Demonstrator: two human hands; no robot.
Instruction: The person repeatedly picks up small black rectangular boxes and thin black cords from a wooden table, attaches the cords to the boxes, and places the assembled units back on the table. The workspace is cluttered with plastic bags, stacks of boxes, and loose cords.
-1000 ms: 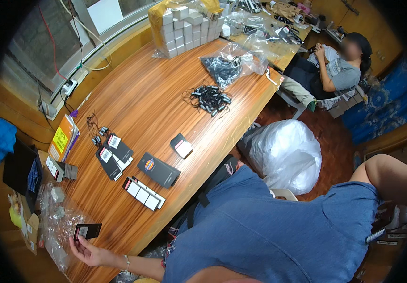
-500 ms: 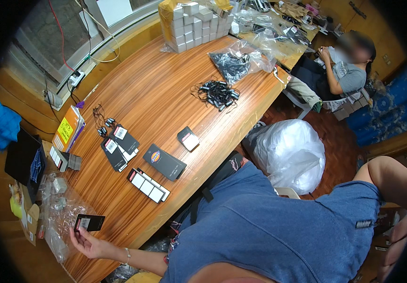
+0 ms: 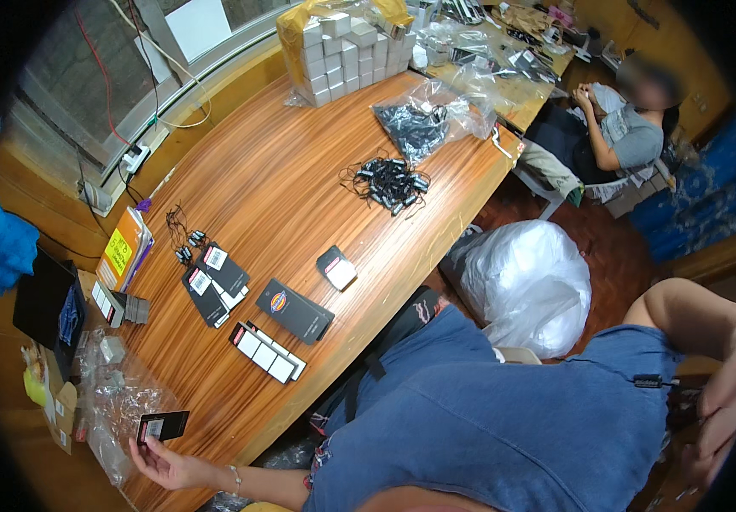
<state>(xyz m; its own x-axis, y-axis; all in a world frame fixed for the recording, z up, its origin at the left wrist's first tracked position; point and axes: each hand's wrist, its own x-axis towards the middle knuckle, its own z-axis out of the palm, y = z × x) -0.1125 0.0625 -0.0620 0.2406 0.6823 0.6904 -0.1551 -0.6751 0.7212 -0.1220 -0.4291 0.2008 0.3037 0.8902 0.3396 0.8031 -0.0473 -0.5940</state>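
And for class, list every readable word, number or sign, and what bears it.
I can't copy wording, only locate it:
Yellow paper label: dark handwriting, partly legible.
Grey rectangular card: coloured emblem, small lettering.
Black card, left hand: barcode sticker, too small.
Grey tags: barcodes, too small.

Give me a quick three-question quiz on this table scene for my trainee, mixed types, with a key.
1. Multiple choice: what does the person's left hand hold?
A) a roll of tape
B) a black card tag
C) a pair of scissors

2. True or false: the heap of black corded pieces lies inside the clear plastic bag.

3. Fill in the colour: the label on the orange notebook is ____.

Key:
1. B
2. False; the heap lies on the wooden table, outside the bag.
3. Yellow
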